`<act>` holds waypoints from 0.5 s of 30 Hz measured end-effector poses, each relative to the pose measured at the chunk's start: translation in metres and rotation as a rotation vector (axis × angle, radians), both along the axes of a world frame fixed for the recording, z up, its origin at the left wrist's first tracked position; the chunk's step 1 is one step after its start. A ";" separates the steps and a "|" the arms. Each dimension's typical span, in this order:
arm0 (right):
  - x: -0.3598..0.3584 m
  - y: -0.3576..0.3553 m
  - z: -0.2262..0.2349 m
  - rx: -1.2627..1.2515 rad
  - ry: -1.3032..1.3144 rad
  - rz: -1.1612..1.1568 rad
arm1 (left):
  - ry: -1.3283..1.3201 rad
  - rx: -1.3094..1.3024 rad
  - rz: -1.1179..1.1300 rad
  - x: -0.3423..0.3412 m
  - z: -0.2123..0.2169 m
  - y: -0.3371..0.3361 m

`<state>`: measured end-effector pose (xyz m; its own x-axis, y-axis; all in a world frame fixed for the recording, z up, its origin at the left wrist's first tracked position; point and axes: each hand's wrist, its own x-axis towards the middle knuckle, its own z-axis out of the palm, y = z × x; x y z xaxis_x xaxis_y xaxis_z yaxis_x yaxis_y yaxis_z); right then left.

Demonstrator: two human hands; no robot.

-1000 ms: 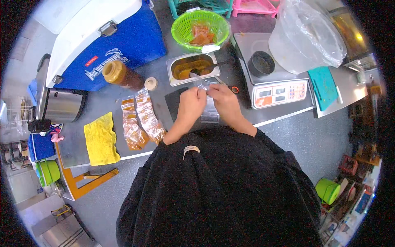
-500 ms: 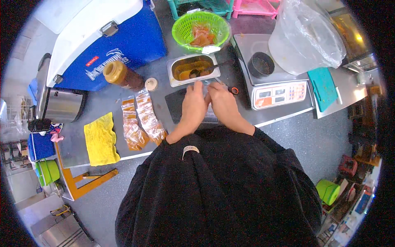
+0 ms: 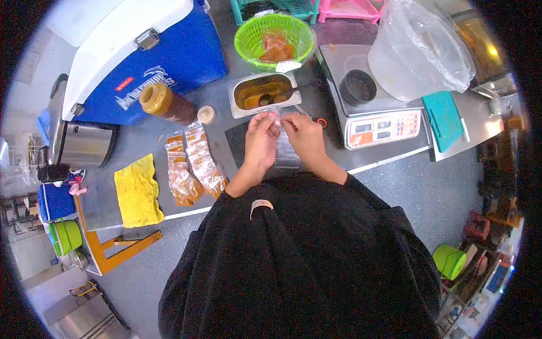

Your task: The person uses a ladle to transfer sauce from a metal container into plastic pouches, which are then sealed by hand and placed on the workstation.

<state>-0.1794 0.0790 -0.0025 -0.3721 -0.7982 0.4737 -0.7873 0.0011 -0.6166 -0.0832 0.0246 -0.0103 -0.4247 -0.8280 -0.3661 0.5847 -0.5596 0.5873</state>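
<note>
Centre of frame: your left hand (image 3: 261,139) and right hand (image 3: 303,134) pinch the top of a clear plastic bag (image 3: 285,151), fingers clamped on it, below the steel sauce tray (image 3: 263,92).

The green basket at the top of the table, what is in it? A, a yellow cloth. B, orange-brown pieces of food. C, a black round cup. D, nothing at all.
B: the green basket holds orange-brown pieces of food; the yellow cloth lies on the table's left end, and the black round cup sits on the scale.

Blue cooler (image 3: 141,51), green basket (image 3: 275,35), scale (image 3: 372,107), yellow cloth (image 3: 137,191)
</note>
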 end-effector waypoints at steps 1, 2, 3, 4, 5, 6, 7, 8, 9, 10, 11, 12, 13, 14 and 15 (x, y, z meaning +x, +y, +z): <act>-0.001 -0.001 0.000 0.015 -0.174 0.041 | 0.000 0.001 0.001 0.002 -0.002 -0.001; -0.003 -0.002 0.000 0.029 -0.349 0.082 | -0.019 -0.100 -0.030 0.005 -0.004 -0.003; -0.004 -0.003 0.001 0.030 -0.349 0.084 | -0.038 -0.201 -0.060 0.007 -0.006 -0.004; -0.007 -0.003 0.003 0.118 -0.542 0.090 | -0.039 -0.200 -0.061 0.009 -0.005 -0.004; -0.009 -0.002 0.004 0.206 -0.735 0.096 | -0.309 -0.469 -0.077 0.011 -0.005 -0.002; -0.011 -0.003 0.001 0.207 -0.737 0.096 | -0.582 -0.735 -0.092 0.013 -0.004 -0.001; -0.013 -0.003 -0.002 0.224 -0.860 0.124 | -0.581 -0.735 -0.095 0.015 -0.002 -0.003; -0.015 -0.001 -0.003 0.241 -0.983 0.153 | -0.663 -0.834 -0.201 0.020 -0.001 -0.006; -0.017 0.001 -0.004 0.242 -0.985 0.150 | -0.743 -0.931 -0.310 0.026 0.001 -0.009; -0.017 0.003 0.000 0.341 -1.171 0.164 | -0.826 -1.024 -0.416 0.031 0.003 -0.012; -0.018 0.005 0.002 0.442 -1.357 0.178 | -0.828 -1.021 -0.416 0.034 0.005 -0.015; -0.019 0.006 0.002 0.446 -1.359 0.178 | -0.710 -0.862 -0.517 0.036 0.007 -0.019; -0.020 0.006 0.003 0.483 -1.408 0.265 | -0.590 -0.703 -0.606 0.038 0.009 -0.022; -0.020 0.006 0.004 0.521 -1.456 0.353 | -0.594 -0.700 -0.602 0.041 0.007 -0.024; -0.020 0.006 0.003 0.525 -1.457 0.358 | -0.398 -0.498 -0.564 0.044 0.001 -0.025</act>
